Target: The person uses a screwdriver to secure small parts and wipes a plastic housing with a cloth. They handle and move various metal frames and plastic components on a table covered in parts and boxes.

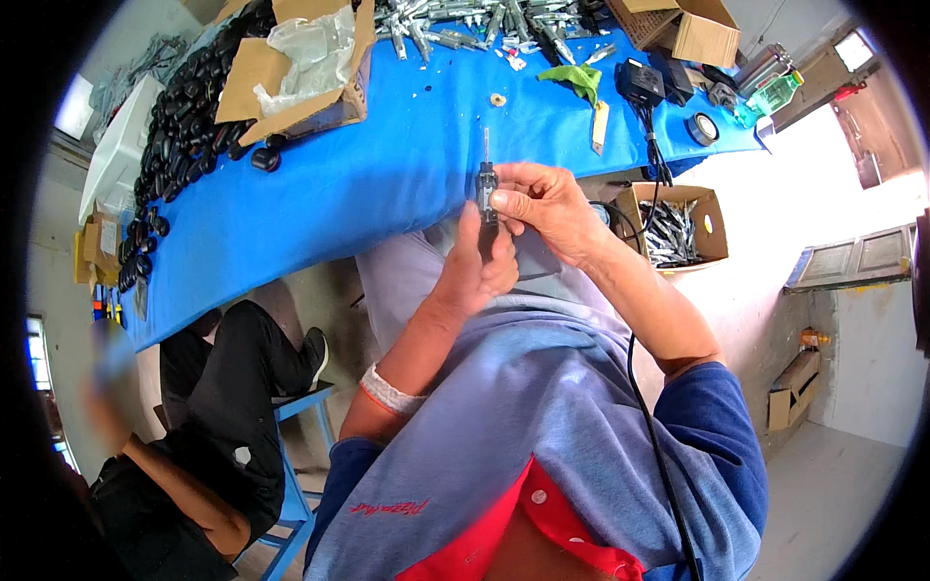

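Clamping the slim part [487, 184], my right grip [547, 208] has thumb and index finger together on its dark body. The thin rod [486, 145] of the part points toward the far side of the blue-covered counter [378, 194]. Part location: centre of the head view, at the near edge of the counter. My left grip [477, 266] sits directly below, fingers partly curled, thumb beside the part's lower end; from this viewpoint I cannot tell whether it is clamped on the part. A white band [390, 390] circles the left forearm.

Counter layout, as I read it through the head camera:

Far side, centre: a heap of metallic pieces [465, 37]. A small tan ring [498, 100] lies nearer, ahead of the rod.

Left: an open cardboard box [254, 82] holding clear plastic [310, 48], beside a pile of rounded black pieces [184, 136].

Right: a green cloth [578, 82], a black adapter [640, 83] with a cable [653, 145], a round black-rimmed item [702, 129] and a green bottle [775, 95].

Lower than the counter, at right, I note an open carton [717, 242] of slim metallic parts [668, 232]. At left, a second person [228, 387] in dark clothing is seated near a blue chair [294, 465].
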The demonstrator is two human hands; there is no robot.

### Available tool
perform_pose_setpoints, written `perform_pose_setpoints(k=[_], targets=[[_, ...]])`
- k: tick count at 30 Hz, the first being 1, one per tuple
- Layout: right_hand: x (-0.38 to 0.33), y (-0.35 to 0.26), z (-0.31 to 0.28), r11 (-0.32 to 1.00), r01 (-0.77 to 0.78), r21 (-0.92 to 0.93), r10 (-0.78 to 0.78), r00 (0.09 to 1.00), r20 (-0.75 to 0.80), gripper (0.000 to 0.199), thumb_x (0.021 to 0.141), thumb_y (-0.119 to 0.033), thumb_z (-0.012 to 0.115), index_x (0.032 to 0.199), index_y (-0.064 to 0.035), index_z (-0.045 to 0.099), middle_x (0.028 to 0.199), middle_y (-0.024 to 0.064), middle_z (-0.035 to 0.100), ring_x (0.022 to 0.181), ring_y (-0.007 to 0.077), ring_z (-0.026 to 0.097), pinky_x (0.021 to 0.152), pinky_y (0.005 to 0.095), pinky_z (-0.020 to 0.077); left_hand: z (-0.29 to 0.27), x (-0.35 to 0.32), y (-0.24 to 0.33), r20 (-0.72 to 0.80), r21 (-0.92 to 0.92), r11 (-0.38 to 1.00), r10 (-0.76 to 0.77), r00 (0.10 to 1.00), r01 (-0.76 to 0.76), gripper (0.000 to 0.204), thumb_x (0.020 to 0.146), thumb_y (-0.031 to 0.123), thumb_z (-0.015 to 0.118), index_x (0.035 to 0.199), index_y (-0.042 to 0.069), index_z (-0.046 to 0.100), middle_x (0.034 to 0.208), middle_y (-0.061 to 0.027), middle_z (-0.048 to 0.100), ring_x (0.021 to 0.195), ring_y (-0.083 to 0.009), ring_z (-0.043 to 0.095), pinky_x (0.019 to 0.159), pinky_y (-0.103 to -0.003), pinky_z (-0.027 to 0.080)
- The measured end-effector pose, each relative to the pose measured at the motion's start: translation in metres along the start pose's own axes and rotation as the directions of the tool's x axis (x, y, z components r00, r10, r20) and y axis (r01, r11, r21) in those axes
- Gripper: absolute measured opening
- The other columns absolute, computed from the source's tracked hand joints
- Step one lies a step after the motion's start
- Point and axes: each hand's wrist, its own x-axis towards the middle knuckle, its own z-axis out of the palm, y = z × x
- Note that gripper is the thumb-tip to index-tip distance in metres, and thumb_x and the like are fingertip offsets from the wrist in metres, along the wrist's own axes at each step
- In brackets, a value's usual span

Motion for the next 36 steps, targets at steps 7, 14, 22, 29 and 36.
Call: perform_pose_setpoints(k=[7,14,22,29,36], targets=[[-0.003,-0.002,-0.001,1.000,0.021,0.016,-0.021,1.000,0.000,0.031,0.087,-0.013,0.068,0.113,0.0040,0.062,0.078,0.0009,0.062,0.063,0.0061,0.049,0.058,0.0205,0.0422,0.004,0.000,-0.003,0.033,-0.027,1.000,0.001,0.999,0.000,0.061,0.093,0.068,0.026,0.072,0.014,0.048,0.045,0.0046,0.032,0.032,-0.0084,0.025,0.034,-0.024,0.021],[-0.003,0.000,-0.001,1.000,0.020,0.022,-0.020,1.000,-0.023,0.029,0.087,-0.014,0.069,0.109,0.0035,0.064,0.077,0.0001,0.061,0.062,0.0056,0.048,0.058,0.0199,0.0422,0.003,0.001,-0.005,0.041,-0.036,0.999,-0.011,0.999,0.012,0.061,0.093,0.068,0.026,0.073,0.015,0.048,0.045,0.0049,0.032,0.032,-0.0083,0.026,0.034,-0.025,0.022],[-0.001,0.005,-0.003,0.999,0.009,0.036,-0.008,1.000,-0.026,0.028,0.088,-0.014,0.068,0.110,0.0033,0.064,0.077,0.0007,0.061,0.063,0.0061,0.049,0.058,0.0200,0.0423,0.004,0.003,-0.006,-0.006,-0.047,0.999,-0.010,1.000,0.009,0.060,0.093,0.067,0.026,0.076,0.014,0.048,0.045,0.0045,0.032,0.032,-0.0084,0.026,0.034,-0.024,0.023],[0.002,0.010,-0.006,0.990,-0.065,0.129,0.064,0.998,0.015,0.030,0.089,-0.013,0.066,0.115,0.0022,0.062,0.076,0.0012,0.061,0.062,0.0070,0.050,0.058,0.0207,0.0434,0.000,0.003,-0.008,-0.057,-0.011,1.000,0.017,0.998,-0.017,0.059,0.093,0.067,0.028,0.074,0.015,0.045,0.046,0.0044,0.032,0.032,-0.0087,0.025,0.035,-0.023,0.024],[0.004,0.009,-0.004,0.989,-0.067,0.130,0.065,0.998,0.026,0.029,0.090,-0.013,0.065,0.115,0.0018,0.062,0.075,0.0015,0.061,0.062,0.0073,0.051,0.058,0.0213,0.0436,-0.002,0.002,-0.008,-0.061,-0.002,0.999,0.034,0.998,-0.034,0.059,0.093,0.067,0.029,0.072,0.015,0.045,0.046,0.0040,0.032,0.033,-0.0090,0.025,0.035,-0.024,0.023]])
